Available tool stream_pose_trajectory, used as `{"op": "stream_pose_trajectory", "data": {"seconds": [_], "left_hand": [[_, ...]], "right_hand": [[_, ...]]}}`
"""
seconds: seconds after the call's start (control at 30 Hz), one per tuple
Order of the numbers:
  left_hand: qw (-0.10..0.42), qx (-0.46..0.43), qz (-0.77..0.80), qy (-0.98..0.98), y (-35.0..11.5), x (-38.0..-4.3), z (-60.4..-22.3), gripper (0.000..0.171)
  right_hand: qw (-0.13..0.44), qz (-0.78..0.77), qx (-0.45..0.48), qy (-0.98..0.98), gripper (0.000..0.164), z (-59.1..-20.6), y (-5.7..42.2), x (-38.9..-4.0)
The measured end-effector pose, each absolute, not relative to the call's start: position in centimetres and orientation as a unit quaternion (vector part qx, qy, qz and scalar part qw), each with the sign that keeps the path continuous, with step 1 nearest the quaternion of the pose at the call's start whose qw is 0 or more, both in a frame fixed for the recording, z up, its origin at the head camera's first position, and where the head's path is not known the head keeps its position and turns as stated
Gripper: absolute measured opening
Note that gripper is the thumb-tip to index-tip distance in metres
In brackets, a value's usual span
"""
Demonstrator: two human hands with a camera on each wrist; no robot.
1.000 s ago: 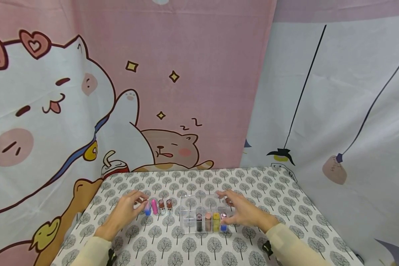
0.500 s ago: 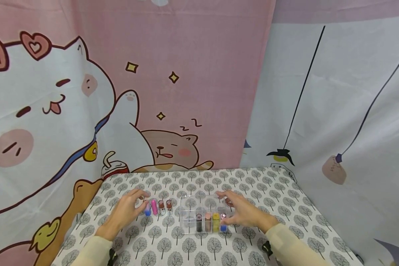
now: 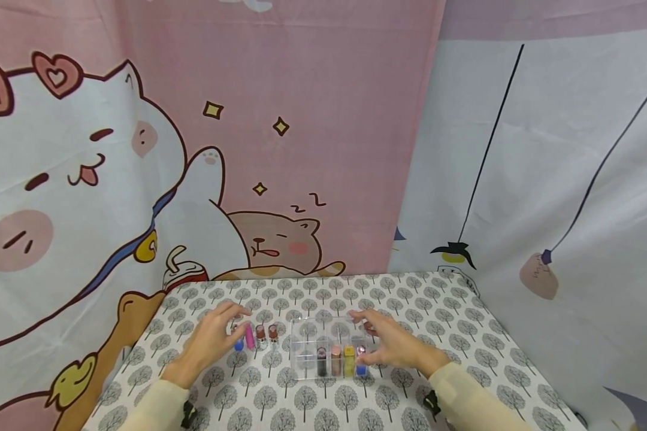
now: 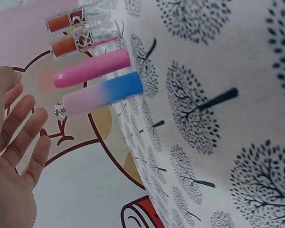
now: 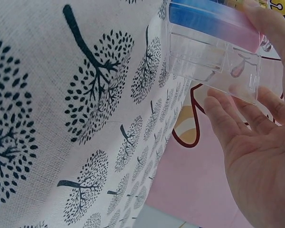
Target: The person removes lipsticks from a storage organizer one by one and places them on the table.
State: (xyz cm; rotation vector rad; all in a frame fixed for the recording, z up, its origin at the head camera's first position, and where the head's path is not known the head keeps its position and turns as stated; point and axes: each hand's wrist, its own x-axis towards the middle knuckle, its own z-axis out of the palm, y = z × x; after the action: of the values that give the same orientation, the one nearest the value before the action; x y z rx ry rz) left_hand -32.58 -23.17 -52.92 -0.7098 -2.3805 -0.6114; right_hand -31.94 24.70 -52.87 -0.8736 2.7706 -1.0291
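Organizer [image 3: 304, 362] stands before "Z Z" backdrop [image 3: 350, 131].

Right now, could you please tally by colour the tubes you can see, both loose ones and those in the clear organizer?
Blue-and-pink tubes: 2
Brown-and-clear tubes: 2
All-pink tube: 1
Dark tube: 1
Peach tube: 1
Yellow tube: 1
Total: 8

In the left of the head view, a big white cat [image 3: 86, 161] is printed on the pink cloth [image 3: 350, 120]. A tree-patterned tablecloth [image 3: 304, 416] fills the lower middle.
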Motion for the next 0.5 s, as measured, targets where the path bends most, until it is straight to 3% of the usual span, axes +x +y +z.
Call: {"op": "stream_pose_trajectory", "data": {"seconds": [0.5], "left_hand": [[0.318, -0.321, -0.214, -0.866, -20.2, -32.2, -52.3, 0.034]], "right_hand": [[0.031, -0.34, -0.285, 0.896, 0.111, -52.7, 24.6, -31.9]]}}
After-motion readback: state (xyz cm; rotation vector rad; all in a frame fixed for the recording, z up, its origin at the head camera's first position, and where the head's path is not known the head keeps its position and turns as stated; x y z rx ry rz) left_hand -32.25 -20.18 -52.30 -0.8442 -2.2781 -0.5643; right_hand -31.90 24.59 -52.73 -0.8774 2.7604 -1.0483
